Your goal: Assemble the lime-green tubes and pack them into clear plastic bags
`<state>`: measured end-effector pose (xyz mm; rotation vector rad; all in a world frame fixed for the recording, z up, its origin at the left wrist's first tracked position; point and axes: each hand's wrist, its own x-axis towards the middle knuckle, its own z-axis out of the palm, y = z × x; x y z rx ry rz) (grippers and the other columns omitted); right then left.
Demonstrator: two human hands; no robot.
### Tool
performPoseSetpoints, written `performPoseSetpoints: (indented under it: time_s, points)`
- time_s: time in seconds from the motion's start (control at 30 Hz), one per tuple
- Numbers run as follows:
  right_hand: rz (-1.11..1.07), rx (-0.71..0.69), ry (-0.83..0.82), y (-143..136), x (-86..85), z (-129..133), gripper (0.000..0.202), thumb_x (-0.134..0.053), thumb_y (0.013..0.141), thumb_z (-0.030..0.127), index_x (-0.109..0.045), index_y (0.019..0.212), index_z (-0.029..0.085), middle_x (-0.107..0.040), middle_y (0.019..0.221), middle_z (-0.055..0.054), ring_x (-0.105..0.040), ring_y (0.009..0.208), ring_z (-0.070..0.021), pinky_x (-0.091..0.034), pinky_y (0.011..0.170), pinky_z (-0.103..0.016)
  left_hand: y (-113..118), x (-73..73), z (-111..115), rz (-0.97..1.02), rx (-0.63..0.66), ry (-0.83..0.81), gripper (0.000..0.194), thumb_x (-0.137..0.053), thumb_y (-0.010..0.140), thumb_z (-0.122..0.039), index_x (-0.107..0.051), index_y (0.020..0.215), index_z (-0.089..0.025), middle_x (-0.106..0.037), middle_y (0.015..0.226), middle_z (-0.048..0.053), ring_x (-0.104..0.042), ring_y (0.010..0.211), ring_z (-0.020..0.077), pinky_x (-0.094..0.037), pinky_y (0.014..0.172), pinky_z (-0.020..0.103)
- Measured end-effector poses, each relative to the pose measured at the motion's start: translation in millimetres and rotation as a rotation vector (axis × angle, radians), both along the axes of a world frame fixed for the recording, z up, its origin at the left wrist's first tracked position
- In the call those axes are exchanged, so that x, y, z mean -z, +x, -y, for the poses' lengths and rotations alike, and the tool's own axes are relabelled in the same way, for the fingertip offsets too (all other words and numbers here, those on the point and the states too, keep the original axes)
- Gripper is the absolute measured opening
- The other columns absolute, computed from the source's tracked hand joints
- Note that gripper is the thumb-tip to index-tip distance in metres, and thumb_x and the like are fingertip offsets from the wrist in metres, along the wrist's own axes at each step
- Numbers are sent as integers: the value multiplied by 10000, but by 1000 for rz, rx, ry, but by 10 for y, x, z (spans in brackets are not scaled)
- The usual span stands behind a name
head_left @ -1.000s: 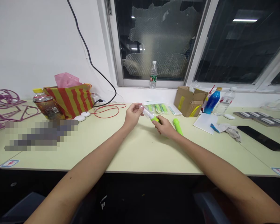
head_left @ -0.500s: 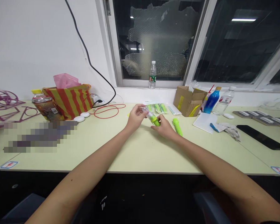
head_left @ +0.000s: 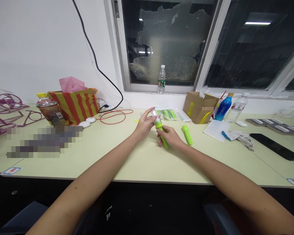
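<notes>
My left hand (head_left: pixel 144 126) has its thumb and fingers closed around a clear plastic cylinder (head_left: pixel 155 115). That clear piece sits at the top end of a lime-green tube (head_left: pixel 165 143), which my right hand (head_left: pixel 171 135) grips. The joined pieces lean, clear end up and away from me, green end toward me. Whether the two are fixed together I cannot tell. A second lime-green tube (head_left: pixel 187 135) lies on the table just right of my right hand. Behind my hands are clear packets (head_left: pixel 170 114) with green items inside.
At the left stand a brown drink bottle (head_left: pixel 51 109) and a red-and-yellow striped bag (head_left: pixel 78 107), near a red cable (head_left: pixel 112 122). A cardboard box (head_left: pixel 198 107), blue bottle (head_left: pixel 223 107), white sheet (head_left: pixel 215 130), glove (head_left: pixel 240 137) and black slab (head_left: pixel 275 147) are on the right.
The green tube has tilted more upright, and more of its lower length shows below my right hand. My right hand has turned around it. My left hand stays on the clear piece.
</notes>
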<state>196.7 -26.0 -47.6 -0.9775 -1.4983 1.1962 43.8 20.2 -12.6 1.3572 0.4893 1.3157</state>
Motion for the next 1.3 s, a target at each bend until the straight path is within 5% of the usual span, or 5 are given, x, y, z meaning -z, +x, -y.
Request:
performPoseSetpoints:
  time_s: [0.27, 0.47, 0.63, 0.97, 1.3]
  points:
    - [195, 190, 187, -59, 35, 68, 348, -579, 847, 523, -489, 729, 208, -483, 538, 46, -445, 454, -112, -348, 451, -252, 63, 71, 39, -120, -202, 62, 655, -774, 705, -298, -435, 1264, -266, -629, 810, -17, -636, 764, 130, -509, 733, 273]
    - [-19, 25, -9, -54, 21, 58, 420, -523, 853, 625, -524, 830, 206, -497, 605, 41, -407, 421, -91, -314, 372, -234, 61, 79, 9, 14, 5, -6, 792, -786, 707, -348, -330, 1351, -283, -666, 983, 54, -669, 890, 195, -489, 722, 296]
    - [-190, -100, -59, -46, 42, 30, 468, -562, 833, 640, -571, 961, 190, -569, 686, 8, -475, 461, -101, -386, 393, -243, 34, -11, 68, 18, 169, -54, 534, -755, 724, -345, -523, 1186, -213, -642, 1039, 82, -630, 857, 190, -390, 574, 239]
    - [-152, -17, 37, -103, 74, 23, 502, -548, 833, 666, -599, 1001, 196, -534, 653, 30, -471, 475, -90, -399, 429, -227, 123, 48, 110, -134, -114, 42, 445, -772, 712, -456, -641, 1007, -149, -563, 772, -1, -500, 675, 100, -408, 626, 238]
    - [-225, -28, 11, -85, 79, 27, 521, -555, 830, 667, -604, 990, 173, -524, 639, 23, -465, 472, -97, -396, 417, -236, 66, 42, 47, -76, 62, 62, 364, -665, 805, -495, -656, 898, -143, -625, 812, 52, -538, 710, 138, -390, 582, 254]
